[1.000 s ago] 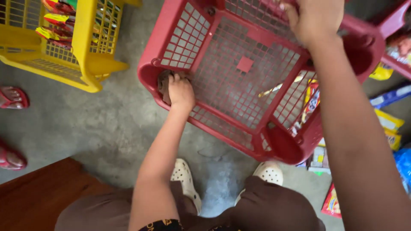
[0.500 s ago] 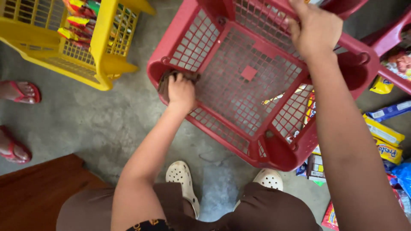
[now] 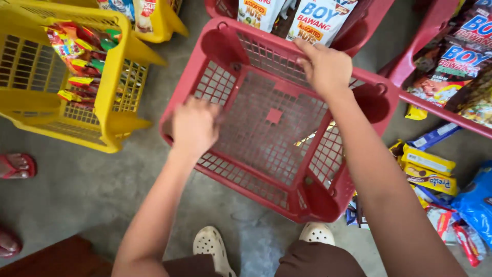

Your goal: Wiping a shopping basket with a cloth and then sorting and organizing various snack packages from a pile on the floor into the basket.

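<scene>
The red basket (image 3: 274, 118) sits on the grey floor (image 3: 77, 195) right in front of your feet, tilted a bit, nothing inside it (just the mesh bottom showing). Your right hand (image 3: 325, 66) is clamped over the far rim, fingers curled over the edge w/ thumb on the near side. Your left hand (image 3: 195, 128) is at the near-left rim, fingers bent down toward the wall; it's blurred, so can't tell if it's gripping the rim or just touching it.

Step in hand, as I judge it: you're getting both hands on the basket to shift or turn it. Next move calls for a firm left grip on that rim, opposite the right, so the basket stays level and doesn't swing.

Around it: a yellow basket (image 3: 118, 87) to the left, well apart, w/ bright snack packs (image 3: 77, 56) inside. Another red basket (image 3: 359, 31) just behind, touching or nearly touching the far rim, holding white snack bags (image 3: 318, 20). A red rack (image 3: 441, 107) to the right w/ more packs. Loose packets (image 3: 430, 174) lie on the floor near the right corner (watch those when you move it). Your white clogs (image 3: 212, 249) are just below the near edge. Someone else's red sandal (image 3: 18, 166) at far left.
</scene>
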